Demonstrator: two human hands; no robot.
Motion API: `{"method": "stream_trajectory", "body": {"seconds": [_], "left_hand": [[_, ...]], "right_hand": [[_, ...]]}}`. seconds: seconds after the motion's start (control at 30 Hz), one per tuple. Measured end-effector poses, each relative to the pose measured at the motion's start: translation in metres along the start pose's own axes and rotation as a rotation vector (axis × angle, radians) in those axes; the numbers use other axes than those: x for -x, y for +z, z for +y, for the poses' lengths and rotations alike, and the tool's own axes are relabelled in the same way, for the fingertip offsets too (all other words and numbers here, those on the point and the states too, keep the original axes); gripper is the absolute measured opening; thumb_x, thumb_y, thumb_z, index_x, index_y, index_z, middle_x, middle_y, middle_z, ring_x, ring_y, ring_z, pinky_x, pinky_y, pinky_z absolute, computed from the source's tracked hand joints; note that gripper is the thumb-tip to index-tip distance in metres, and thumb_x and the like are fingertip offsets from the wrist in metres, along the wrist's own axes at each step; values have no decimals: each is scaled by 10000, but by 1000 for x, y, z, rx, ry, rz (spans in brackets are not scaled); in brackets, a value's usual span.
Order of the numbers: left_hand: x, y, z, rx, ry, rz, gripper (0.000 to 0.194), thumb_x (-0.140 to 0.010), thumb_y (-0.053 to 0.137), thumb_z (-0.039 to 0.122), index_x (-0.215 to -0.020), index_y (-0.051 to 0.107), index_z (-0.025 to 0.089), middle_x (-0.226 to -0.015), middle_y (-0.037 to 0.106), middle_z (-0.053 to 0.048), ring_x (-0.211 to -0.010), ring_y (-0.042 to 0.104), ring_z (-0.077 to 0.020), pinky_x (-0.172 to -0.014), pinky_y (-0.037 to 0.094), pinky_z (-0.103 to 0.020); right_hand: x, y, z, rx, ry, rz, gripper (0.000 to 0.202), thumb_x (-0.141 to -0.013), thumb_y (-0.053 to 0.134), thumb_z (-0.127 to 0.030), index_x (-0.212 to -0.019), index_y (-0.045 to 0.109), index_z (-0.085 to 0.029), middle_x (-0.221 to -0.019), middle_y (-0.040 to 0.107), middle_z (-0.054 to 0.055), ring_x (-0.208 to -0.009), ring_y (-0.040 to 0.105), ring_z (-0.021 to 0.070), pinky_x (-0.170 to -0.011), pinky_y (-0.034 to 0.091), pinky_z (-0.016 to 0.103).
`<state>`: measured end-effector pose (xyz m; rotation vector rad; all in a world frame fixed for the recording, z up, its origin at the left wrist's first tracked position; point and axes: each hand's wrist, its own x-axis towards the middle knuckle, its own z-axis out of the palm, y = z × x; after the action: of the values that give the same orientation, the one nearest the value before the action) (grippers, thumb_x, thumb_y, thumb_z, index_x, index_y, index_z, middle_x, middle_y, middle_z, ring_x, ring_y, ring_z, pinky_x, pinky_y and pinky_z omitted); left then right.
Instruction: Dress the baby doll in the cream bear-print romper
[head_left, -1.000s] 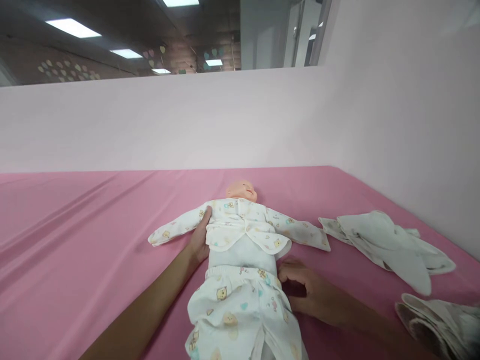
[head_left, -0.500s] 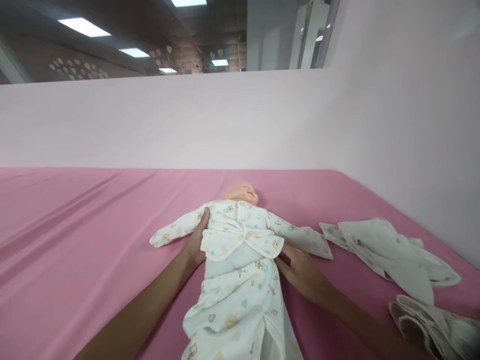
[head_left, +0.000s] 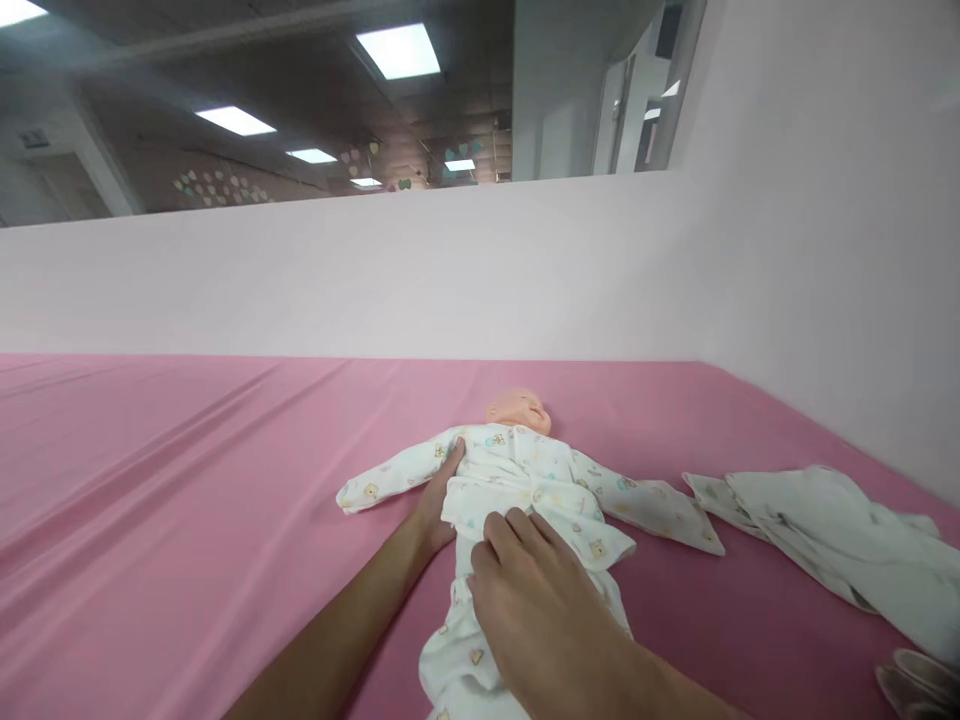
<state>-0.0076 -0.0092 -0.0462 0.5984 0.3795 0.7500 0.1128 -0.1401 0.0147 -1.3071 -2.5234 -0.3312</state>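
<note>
A baby doll (head_left: 517, 411) lies on its back, dressed in a white long-sleeved baby shirt (head_left: 502, 470) and matching printed pants (head_left: 450, 665). My left hand (head_left: 436, 505) grips the doll's side under the armpit; its thumb lies on the shirt and the other fingers are hidden behind the body. Across the belly lies my right hand (head_left: 532, 590), fingers curled at the shirt's lower edge with their tips out of sight. The hem flares out to the right of this hand. Both sleeves are spread sideways, and my right hand and forearm cover part of the pants.
A pink sheet (head_left: 187, 520) with creases at the left covers the surface. White folded cloths (head_left: 832, 530) lie to the right of the doll, and another rolled cloth (head_left: 922, 675) is at the lower right corner. A white wall (head_left: 337, 290) closes the back and right.
My right hand has moved from the doll's right-hand side up onto the belly, fingers curled at the shirt's hem. My left hand stays at the side. The whole view has shifted slightly.
</note>
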Motion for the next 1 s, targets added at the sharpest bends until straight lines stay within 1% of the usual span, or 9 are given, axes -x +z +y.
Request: {"method": "stream_trajectory", "body": {"seconds": [0.17, 0.3, 0.4, 0.47, 0.6, 0.73, 0.9, 0.93, 1.0], "left_hand": [[4, 13, 3, 79, -24, -59, 732, -894, 411, 634, -1252, 564, 14, -1078, 681, -210, -1103, 611, -318, -1006, 416, -412], [0, 7, 3, 103, 9, -59, 656, -906, 421, 601, -1185, 611, 39, -974, 707, -178, -1064, 629, -298, -1000, 413, -404], [-4, -1, 1, 67, 57, -27, 533, -905, 476, 547, -1055, 664, 71, -818, 711, -124, -980, 656, -280, -956, 445, -375], [-5, -5, 0, 40, 52, -10, 516, -910, 469, 543, -1011, 674, 80, -792, 705, -113, -957, 662, -276, -932, 460, -366], [-2, -3, 2, 22, -37, -16, 605, -891, 431, 612, -984, 677, 67, -784, 697, -140, -932, 666, -297, -905, 479, -389], [3, 4, 3, 18, -4, -26, 648, -887, 428, 627, -1111, 645, 59, -939, 709, -172, -1033, 643, -307, -975, 444, -400], [-3, -4, 1, 5, -41, 41, 727, -856, 539, 588, -1359, 475, 67, -1200, 645, -178, -1199, 558, -310, -1067, 371, -411], [-6, -6, 1, 6, -69, 36, 751, -853, 546, 585, -1384, 446, 64, -1236, 625, -180, -1227, 536, -311, -1081, 358, -412], [-11, -10, 1, 4, -91, 5, 765, -869, 524, 572, -1422, 395, 59, -1299, 583, -181, -1276, 491, -306, -1108, 329, -412]], "right_hand": [[-10, 2, -15, 87, -48, -91, 68, -669, 593, -125, -704, 567, -179, -710, 570, 73, -734, 504, 223, -661, 362, 372], [-27, -4, 4, -85, -64, -106, 132, -751, 510, -84, -673, 496, -190, -690, 553, 22, -676, 466, 160, -656, 338, 321], [-46, -5, 26, -174, 166, -11, 220, -819, 423, -73, -639, 407, -200, -655, 512, 1, -638, 426, 140, -615, 313, 295], [-55, -2, 37, -201, 245, 10, 245, -834, 411, -85, -624, 371, -204, -650, 500, 0, -648, 423, 144, -613, 315, 290], [-57, 8, 42, -189, 134, 23, 240, -862, 409, -101, -646, 403, -205, -706, 526, 12, -711, 442, 164, -665, 344, 301], [-36, 13, 40, -194, 147, 174, 184, -893, 419, -131, -737, 489, -200, -779, 546, 24, -765, 464, 178, -723, 371, 328], [31, 22, 60, -316, 335, 405, 201, -943, 412, -295, -823, 553, -215, -841, 597, 44, -826, 534, 195, -766, 427, 337], [47, 24, 66, -361, 448, 399, 223, -936, 428, -351, -814, 563, -222, -834, 612, 42, -803, 551, 194, -730, 445, 322], [73, 29, 78, -503, 693, 243, 276, -915, 446, -459, -852, 607, -243, -862, 657, 35, -776, 589, 198, -659, 474, 304]]}}
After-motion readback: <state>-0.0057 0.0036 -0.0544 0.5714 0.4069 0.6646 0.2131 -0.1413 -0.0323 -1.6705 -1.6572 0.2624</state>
